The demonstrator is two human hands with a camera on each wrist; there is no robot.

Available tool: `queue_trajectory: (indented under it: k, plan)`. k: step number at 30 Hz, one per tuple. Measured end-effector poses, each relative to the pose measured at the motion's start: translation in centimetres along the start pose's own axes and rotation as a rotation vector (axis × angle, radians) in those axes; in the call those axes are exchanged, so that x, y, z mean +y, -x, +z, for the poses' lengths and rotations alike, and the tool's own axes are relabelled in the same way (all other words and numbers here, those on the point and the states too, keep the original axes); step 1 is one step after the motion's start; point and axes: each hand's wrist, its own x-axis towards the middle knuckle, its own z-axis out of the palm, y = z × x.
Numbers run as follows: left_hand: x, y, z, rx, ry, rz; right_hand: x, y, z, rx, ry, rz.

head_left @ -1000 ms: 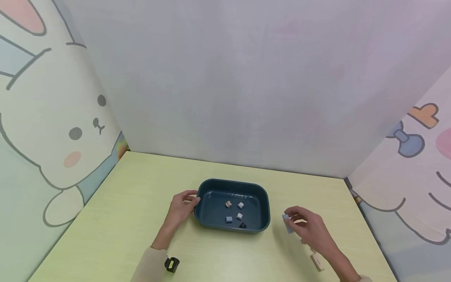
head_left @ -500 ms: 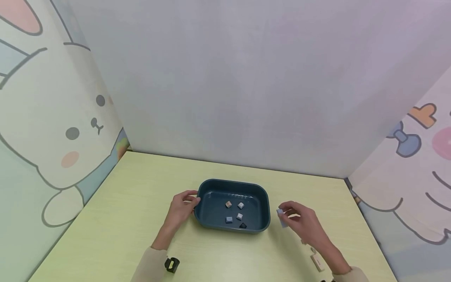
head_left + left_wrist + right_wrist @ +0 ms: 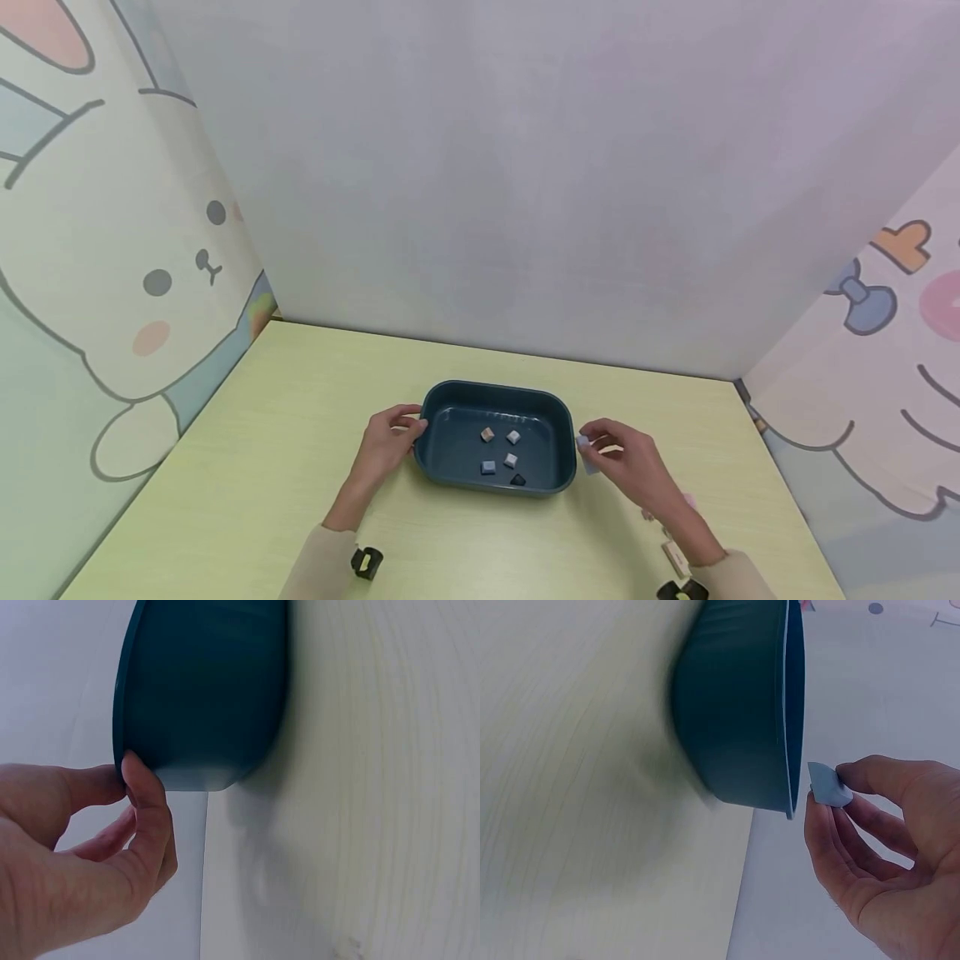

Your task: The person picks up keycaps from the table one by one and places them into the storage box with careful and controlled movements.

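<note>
Right hand (image 3: 626,458), from where I stand, has its thumb and fingers pinched together on a pale blue block (image 3: 829,785), just outside the tub's (image 3: 450,454) right end and apart from its rim. Raising it clear of that rim, then letting go low over the tub's bare bottom, would, I judge, keep it from bouncing. A tan block (image 3: 675,558) lies off the tub's near right corner. At the tub's left end, the left hand (image 3: 382,446) pinches the rim; a firm, level hold should stop any skid. Inside the tub, near to far, lie a black piece (image 3: 517,480), a small blue block (image 3: 488,467), two white cubes (image 3: 513,437) and a tan cube (image 3: 487,434).
</note>
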Motion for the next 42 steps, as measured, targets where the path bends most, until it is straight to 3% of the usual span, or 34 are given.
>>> queue_trajectory:
  k: [33,42]
  plan:
    - [0.1,0.0,0.0,-0.001,0.005,0.005,-1.3,-3.2,2.3,-0.064,0.075,-0.063]
    - [0.2,0.0,0.0,-0.003,0.01,0.004,-1.1,-4.0,3.0,-0.093,0.101,-0.036]
